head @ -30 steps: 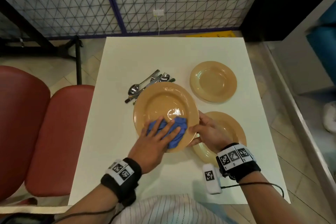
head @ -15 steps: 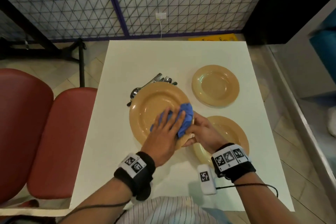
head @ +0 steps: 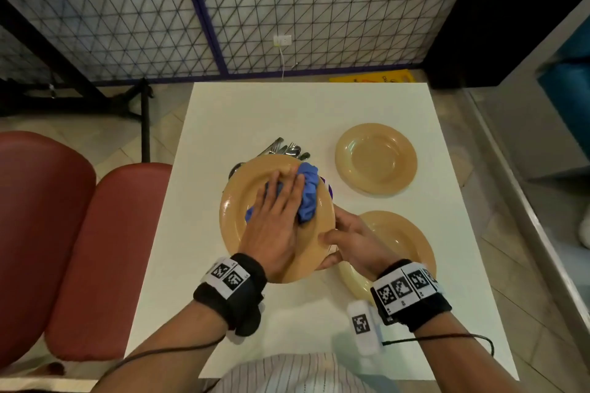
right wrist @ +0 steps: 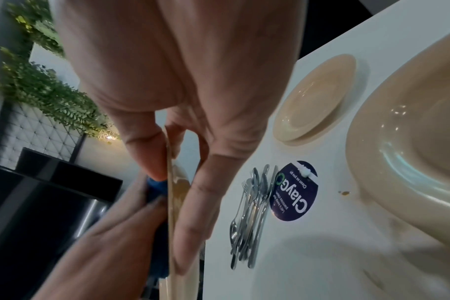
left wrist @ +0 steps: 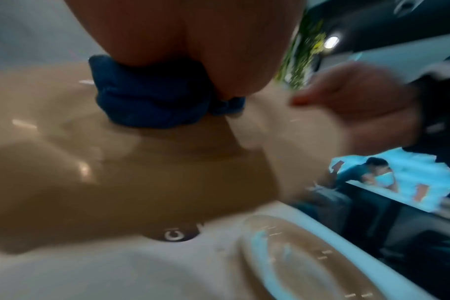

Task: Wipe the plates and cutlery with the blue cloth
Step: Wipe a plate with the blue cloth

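Observation:
A large tan plate [head: 252,210] is held tilted above the white table [head: 255,112]. My right hand [head: 335,233] pinches its right rim, thumb on top and fingers underneath; the right wrist view shows this rim edge-on [right wrist: 170,203]. My left hand [head: 282,195] lies flat with straight fingers and presses the crumpled blue cloth [head: 308,198] onto the plate's far right part. The cloth [left wrist: 152,101] bulges out under the palm. A bundle of cutlery [head: 285,148] lies just beyond the plate. Two more tan plates rest on the table, one far right [head: 376,158] and one below my right wrist [head: 405,242].
A round dark sticker [right wrist: 293,192] is stuck to the table beside the cutlery [right wrist: 249,219]. Red chair seats [head: 105,252] stand to the left of the table. A white tagged device [head: 362,325] lies near the front edge. A mesh fence [head: 287,9] runs behind the table.
My left hand has swept the blue cloth from the plate's near rim up to its far right part. The right hand kept hold of the rim.

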The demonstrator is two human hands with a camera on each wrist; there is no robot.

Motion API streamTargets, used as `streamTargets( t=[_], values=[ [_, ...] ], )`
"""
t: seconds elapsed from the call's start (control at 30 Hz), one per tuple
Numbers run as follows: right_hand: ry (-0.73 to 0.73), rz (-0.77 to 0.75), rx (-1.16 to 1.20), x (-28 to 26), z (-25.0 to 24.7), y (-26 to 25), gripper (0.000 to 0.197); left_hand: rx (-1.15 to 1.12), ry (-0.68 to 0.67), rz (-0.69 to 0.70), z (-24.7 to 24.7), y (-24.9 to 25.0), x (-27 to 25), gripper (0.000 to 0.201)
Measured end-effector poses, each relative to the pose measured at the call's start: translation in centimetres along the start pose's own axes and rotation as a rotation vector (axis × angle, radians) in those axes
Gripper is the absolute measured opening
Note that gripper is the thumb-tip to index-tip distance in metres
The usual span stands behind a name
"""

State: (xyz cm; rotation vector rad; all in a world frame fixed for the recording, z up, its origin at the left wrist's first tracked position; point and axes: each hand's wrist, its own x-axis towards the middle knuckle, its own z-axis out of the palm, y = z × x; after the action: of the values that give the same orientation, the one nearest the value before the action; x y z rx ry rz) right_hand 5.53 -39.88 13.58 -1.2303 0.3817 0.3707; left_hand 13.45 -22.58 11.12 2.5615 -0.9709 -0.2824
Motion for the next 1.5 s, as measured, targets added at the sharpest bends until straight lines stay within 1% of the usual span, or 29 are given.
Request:
streamTargets(
  t=[0.07, 0.1, 0.17, 0.2, 0.23, 0.3, 0.37, 0.43, 0.5, 0.57, 0.6, 0.67, 0.73, 0.8, 0.87, 0.93, 0.97, 1.0, 1.07, 1.1, 1.17, 1.23, 1.27, 1.3, 1.33, 1.37, 1.43, 1.47, 1.5],
  values=[
    [0.027, -0.031, 0.027, -0.3, -0.8, -0.7, 0.056, 0.038, -0.015, 0.148, 1.1, 2.1, -1.0, 0.075],
    [0.039, -0.045, 0.039, -0.6, -1.5, -1.0, 0.054, 0.08, -0.032, 0.203, 1.8, 2.3, -1.7, 0.083],
    [0.053, -0.048, 0.06, -1.3, -2.6, -1.1, 0.053, 0.171, -0.069, 0.271, 2.8, 0.9, -3.3, 0.098],
    [0.056, -0.04, 0.068, -1.6, -3.0, -0.9, 0.054, 0.225, -0.091, 0.295, 2.8, -0.3, -3.9, 0.098],
    [0.054, -0.028, 0.072, -1.9, -3.2, -0.6, 0.055, 0.271, -0.103, 0.296, 2.6, -1.7, -4.2, 0.094],
    [0.041, 0.006, 0.06, -2.3, -3.0, 0.1, 0.057, 0.283, -0.106, 0.176, 2.0, -4.4, -4.0, 0.087],
    [0.017, 0.033, 0.033, -2.2, -2.2, 0.7, 0.056, 0.195, -0.067, 0.012, 0.9, -6.1, -2.7, 0.094],
    [0.008, 0.043, 0.025, -1.9, -1.2, 1.1, 0.057, 0.117, 0.007, -0.066, 0.2, -5.4, -1.1, 0.09],
    [0.001, 0.027, 0.017, -1.2, -0.3, 1.2, 0.057, 0.041, 0.036, -0.087, -0.2, -2.6, 0.2, 0.082],
    [0.004, 0.01, 0.018, -0.6, 0.2, 1.0, 0.057, -0.013, -0.001, -0.039, -0.2, 0.6, 0.5, 0.081],
    [0.022, 0.0, 0.029, -0.5, 0.0, 0.8, 0.058, 0.004, -0.018, 0.021, 0.1, 1.9, 0.2, 0.082],
    [0.066, -0.016, 0.073, -0.7, -0.8, 0.1, 0.057, 0.122, -0.025, 0.137, 1.1, 2.6, -1.2, 0.088],
    [0.093, -0.033, 0.123, -1.2, -2.0, -0.3, 0.057, 0.228, -0.002, 0.176, 1.7, 1.7, -3.1, 0.098],
    [0.111, -0.039, 0.156, -1.8, -2.9, -0.4, 0.061, 0.277, -0.019, 0.142, 1.7, -0.3, -4.6, 0.101],
    [0.102, -0.032, 0.145, -2.3, -2.9, -0.1, 0.059, 0.271, -0.037, 0.043, 1.5, -2.9, -5.0, 0.107],
    [0.058, -0.014, 0.098, -2.5, -2.0, 0.5, 0.058, 0.221, -0.028, -0.084, 0.8, -5.0, -4.1, 0.111],
    [0.036, -0.002, 0.071, -2.4, -1.4, 0.8, 0.059, 0.187, 0.005, -0.132, 0.4, -5.3, -3.4, 0.106],
    [0.02, 0.007, 0.047, -2.3, -0.8, 1.0, 0.06, 0.171, 0.035, -0.16, -0.1, -5.1, -2.6, 0.095],
    [0.003, 0.01, 0.027, -1.7, 0.2, 1.4, 0.06, 0.151, 0.052, -0.155, -0.8, -3.5, -1.2, 0.069],
    [0.001, 0.005, 0.022, -1.5, 0.5, 1.3, 0.059, 0.14, 0.063, -0.128, -0.8, -2.1, -0.8, 0.067],
    [0.012, -0.011, 0.015, -1.0, 0.8, 0.8, 0.058, 0.099, 0.036, -0.047, 0.0, 0.8, -0.9, 0.069],
    [0.045, -0.032, 0.037, -1.1, 0.1, 0.2, 0.053, 0.077, 0.032, 0.082, 1.4, 2.5, -1.9, 0.071],
    [0.062, -0.038, 0.054, -1.3, -0.5, -0.1, 0.048, 0.095, 0.033, 0.156, 1.9, 2.5, -2.6, 0.075],
    [0.074, -0.04, 0.072, -1.6, -1.1, -0.3, 0.045, 0.131, 0.022, 0.223, 2.2, 2.0, -3.4, 0.084],
    [0.084, -0.039, 0.086, -1.9, -1.7, -0.3, 0.047, 0.186, -0.01, 0.257, 2.2, 0.9, -4.1, 0.094],
    [0.087, -0.038, 0.095, -2.2, -2.2, -0.3, 0.05, 0.24, -0.054, 0.254, 2.0, -0.4, -4.7, 0.099],
    [0.073, -0.026, 0.103, -2.7, -2.3, 0.0, 0.055, 0.272, -0.112, 0.209, 1.4, -3.0, -5.1, 0.093],
    [0.059, -0.015, 0.099, -2.8, -2.0, 0.3, 0.056, 0.257, -0.12, 0.168, 1.0, -4.1, -4.8, 0.087],
    [0.048, -0.006, 0.085, -2.8, -1.6, 0.6, 0.055, 0.228, -0.092, 0.113, 0.6, -4.9, -4.2, 0.086]
  ],
)
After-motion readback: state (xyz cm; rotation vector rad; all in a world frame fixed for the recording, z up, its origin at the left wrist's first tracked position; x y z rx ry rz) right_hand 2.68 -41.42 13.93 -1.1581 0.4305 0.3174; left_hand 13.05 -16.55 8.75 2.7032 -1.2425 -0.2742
